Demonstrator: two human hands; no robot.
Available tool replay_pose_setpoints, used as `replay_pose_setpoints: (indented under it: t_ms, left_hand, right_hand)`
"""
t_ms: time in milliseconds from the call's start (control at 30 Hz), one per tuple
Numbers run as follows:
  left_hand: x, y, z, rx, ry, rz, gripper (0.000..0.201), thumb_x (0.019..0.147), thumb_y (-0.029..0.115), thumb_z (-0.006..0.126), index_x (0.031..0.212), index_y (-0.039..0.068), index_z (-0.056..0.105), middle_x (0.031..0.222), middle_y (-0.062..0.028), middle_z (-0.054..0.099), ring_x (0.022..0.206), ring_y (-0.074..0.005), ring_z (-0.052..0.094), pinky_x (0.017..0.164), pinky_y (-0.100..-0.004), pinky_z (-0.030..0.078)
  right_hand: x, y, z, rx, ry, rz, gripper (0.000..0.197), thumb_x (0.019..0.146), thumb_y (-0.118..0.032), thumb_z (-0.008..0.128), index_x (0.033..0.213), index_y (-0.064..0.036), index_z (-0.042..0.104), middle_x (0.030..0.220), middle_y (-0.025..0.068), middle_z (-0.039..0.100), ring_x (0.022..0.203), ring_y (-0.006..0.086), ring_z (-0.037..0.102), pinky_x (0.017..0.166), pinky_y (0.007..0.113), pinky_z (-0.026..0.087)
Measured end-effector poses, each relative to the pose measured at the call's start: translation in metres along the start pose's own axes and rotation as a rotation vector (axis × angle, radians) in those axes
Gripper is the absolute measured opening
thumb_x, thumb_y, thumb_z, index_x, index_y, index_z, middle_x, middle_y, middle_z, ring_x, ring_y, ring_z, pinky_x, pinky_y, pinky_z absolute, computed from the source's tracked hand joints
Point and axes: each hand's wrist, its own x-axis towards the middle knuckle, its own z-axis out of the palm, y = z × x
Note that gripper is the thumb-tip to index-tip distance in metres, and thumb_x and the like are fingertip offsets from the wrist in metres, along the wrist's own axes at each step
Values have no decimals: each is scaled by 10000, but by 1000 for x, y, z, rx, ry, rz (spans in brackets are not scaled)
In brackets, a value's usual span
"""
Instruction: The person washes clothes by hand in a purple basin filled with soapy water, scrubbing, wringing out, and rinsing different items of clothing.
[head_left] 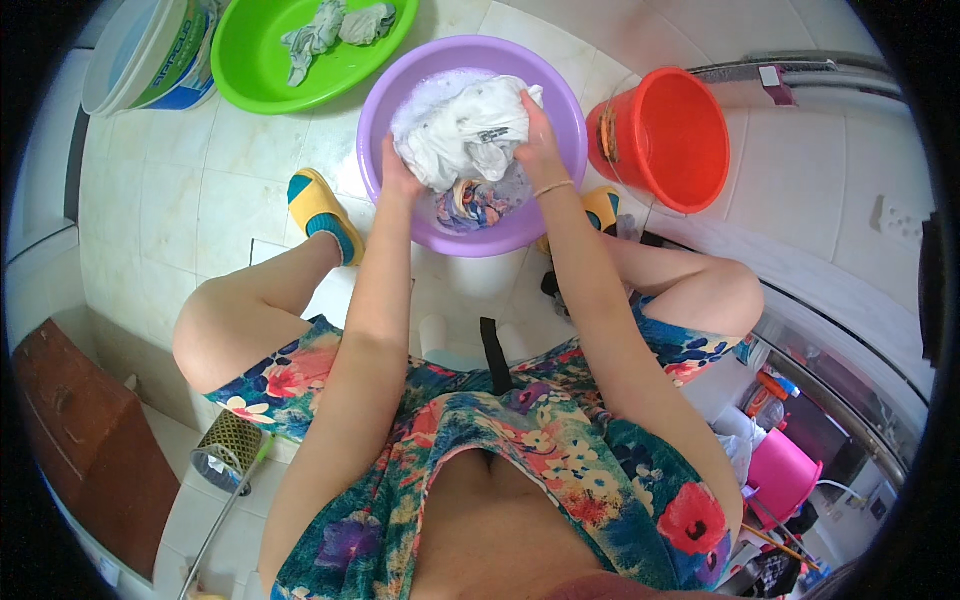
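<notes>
Gripping: both hands close on a white garment (462, 130) inside a purple basin (400, 90) on the tiled floor (200, 190).
Left hand: the left hand (400, 175) clutches the near left edge of the white cloth, fingers curled into the wet fabric.
Right hand: the right hand (537, 130) clamps the right side of the same cloth, a thin bracelet (553, 187) on the wrist.
White garment: it is bunched up, raised above the soapy water, sitting in the middle of the basin between the two hands.
Beneath it: a multicoloured patterned cloth (478, 205) lies in the basin, just under the white one, at the near side.
Foam: suds (430, 88) show at the far left part of the basin.
Green basin: a green basin (250, 60) stands just beyond the purple one to the left, with grey-white wrung cloths (330, 28) in it.
Red bucket: a red bucket (680, 140) stands near the purple basin on the right.
Tub: a white tub with a blue and green label (150, 50) rests beside the green basin at far left.
Feet: yellow slippers with teal trim (320, 212) flank the purple basin.
Lower left: a brown wooden box (90, 440) stands well apart from the basins.
</notes>
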Motion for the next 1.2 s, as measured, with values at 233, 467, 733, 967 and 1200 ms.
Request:
replay_pose_setpoints:
  t_ms: [233, 467, 733, 967, 1200]
  left_hand:
    - [30, 19, -31, 156, -272, -199, 535, 867, 486, 366, 1108, 26, 495, 1108, -160, 530, 1016, -284, 510, 915, -400, 396]
    - [24, -41, 9, 287, 129, -76, 367, 899, 286, 413, 1130, 12, 494, 1048, -120, 573, 919, -236, 585, 766, -369, 496]
    - [17, -1, -6, 1126, 607, 35, 554, 760, 349, 593, 1148, -28, 469, 1049, -191, 571, 909, -283, 585, 759, -370, 489]
    - [-13, -34, 36, 2070, -228, 369, 545, 630, 214, 649, 1143, 90, 513, 1030, -260, 555, 931, -367, 547, 821, -387, 438]
    - [-37, 0, 92, 1918, -298, 541, 196, 724, 75, 524, 878, -6, 613, 747, -117, 625, 708, -229, 580, 666, -326, 444]
  right_hand:
    - [-81, 74, 77, -946, 17, -496, 338, 797, -198, 588, 1019, 49, 525, 958, 183, 609, 867, 286, 603, 717, 357, 465]
    - [-10, 45, -11, -1622, 409, -501, 313, 809, -239, 513, 1007, 3, 531, 882, 226, 601, 824, 373, 584, 712, 438, 454]
    - [15, -13, -72, -1301, 347, -482, 404, 861, -239, 480, 1127, 65, 474, 984, 247, 577, 898, 337, 581, 771, 390, 454]
    - [-23, -15, -18, -467, 127, -191, 430, 869, -179, 498, 1102, 175, 422, 1000, 224, 549, 856, 273, 590, 675, 355, 488]
    - [-60, -57, 24, -603, 75, -234, 324, 843, -174, 538, 1033, 86, 506, 948, 157, 587, 756, 239, 607, 651, 328, 498]
